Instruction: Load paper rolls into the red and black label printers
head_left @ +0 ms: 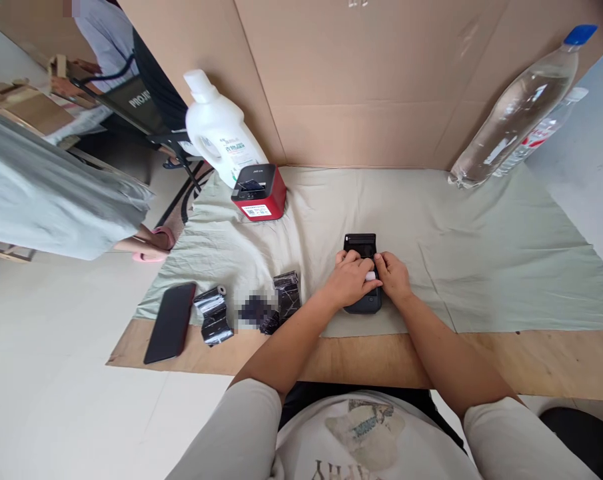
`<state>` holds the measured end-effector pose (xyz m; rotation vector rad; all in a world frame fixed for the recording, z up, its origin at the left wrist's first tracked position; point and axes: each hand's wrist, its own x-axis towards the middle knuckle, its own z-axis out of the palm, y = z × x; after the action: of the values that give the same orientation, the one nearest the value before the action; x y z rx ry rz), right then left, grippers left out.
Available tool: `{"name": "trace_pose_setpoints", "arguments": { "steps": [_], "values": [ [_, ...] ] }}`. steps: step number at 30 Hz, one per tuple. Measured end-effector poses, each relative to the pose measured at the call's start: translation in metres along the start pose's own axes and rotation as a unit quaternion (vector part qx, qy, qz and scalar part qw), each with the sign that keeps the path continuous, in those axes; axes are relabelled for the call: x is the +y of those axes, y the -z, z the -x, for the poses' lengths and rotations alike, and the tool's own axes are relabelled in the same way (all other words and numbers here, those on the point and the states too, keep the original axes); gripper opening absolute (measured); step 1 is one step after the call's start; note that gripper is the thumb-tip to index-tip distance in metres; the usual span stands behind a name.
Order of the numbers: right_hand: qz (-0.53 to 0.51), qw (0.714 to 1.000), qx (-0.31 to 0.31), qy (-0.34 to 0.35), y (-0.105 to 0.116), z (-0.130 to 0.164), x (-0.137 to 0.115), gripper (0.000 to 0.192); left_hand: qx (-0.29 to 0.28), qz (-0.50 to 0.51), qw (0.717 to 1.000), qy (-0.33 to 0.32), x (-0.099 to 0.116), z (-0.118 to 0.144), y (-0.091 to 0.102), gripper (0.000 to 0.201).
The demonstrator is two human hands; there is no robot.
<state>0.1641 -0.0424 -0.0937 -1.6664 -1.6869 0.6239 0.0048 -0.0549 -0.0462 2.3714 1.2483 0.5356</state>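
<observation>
A black handheld device (368, 306), which looks like a portable receipt printer or card terminal, lies on the cloth in front of me with its upper end open. My left hand (352, 279) is over its middle, fingers curled down and covering much of it. A small white piece (370, 275) shows between the index finger and thumb of that hand; its kind is not clear. At the device's right edge, my right hand (392, 275) grips the side with thumb and bent fingers. Left of the device is a partly unrolled glossy black roll (287, 291).
Further left lie another black roll (215, 313), a blurred dark item (257, 311) and a phone (170, 323). A red-black box-shaped printer (259, 192) and white detergent bottle (226, 133) stand behind. Water bottles (524, 107) lean at right against cardboard (371, 87). Other people are at left.
</observation>
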Motion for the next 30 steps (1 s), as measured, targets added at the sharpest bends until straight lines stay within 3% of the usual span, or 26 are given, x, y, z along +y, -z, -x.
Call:
{"name": "trace_pose_setpoints", "arguments": {
  "steps": [4,8,12,16,19,22,30],
  "values": [
    [0.003,1.0,0.004,0.003,0.0,0.0,0.0,0.056,-0.023,0.126,0.991,0.041,0.007,0.003,0.025,0.028],
    [0.002,1.0,0.003,0.002,0.001,0.0,0.001,0.058,-0.047,0.235,0.965,0.103,0.008,0.023,0.071,0.03],
    [0.0,1.0,-0.006,-0.003,0.001,0.0,0.001,0.061,-0.065,0.247,0.953,0.163,-0.022,0.066,0.119,0.033],
    [0.001,1.0,-0.002,-0.002,0.0,0.0,0.001,0.064,-0.049,0.187,0.932,0.307,-0.064,0.124,0.152,0.032],
    [0.006,1.0,-0.004,-0.009,0.0,-0.001,0.001,0.066,-0.059,0.123,0.908,0.397,-0.086,0.161,0.161,0.036],
    [0.009,1.0,-0.008,-0.012,0.0,-0.001,0.001,0.067,-0.082,0.088,0.9,0.419,-0.095,0.182,0.159,0.036],
    [0.01,1.0,-0.02,-0.019,0.002,0.0,-0.001,0.061,-0.141,-0.03,0.903,0.405,-0.096,0.183,0.155,0.025]
  ]
}}
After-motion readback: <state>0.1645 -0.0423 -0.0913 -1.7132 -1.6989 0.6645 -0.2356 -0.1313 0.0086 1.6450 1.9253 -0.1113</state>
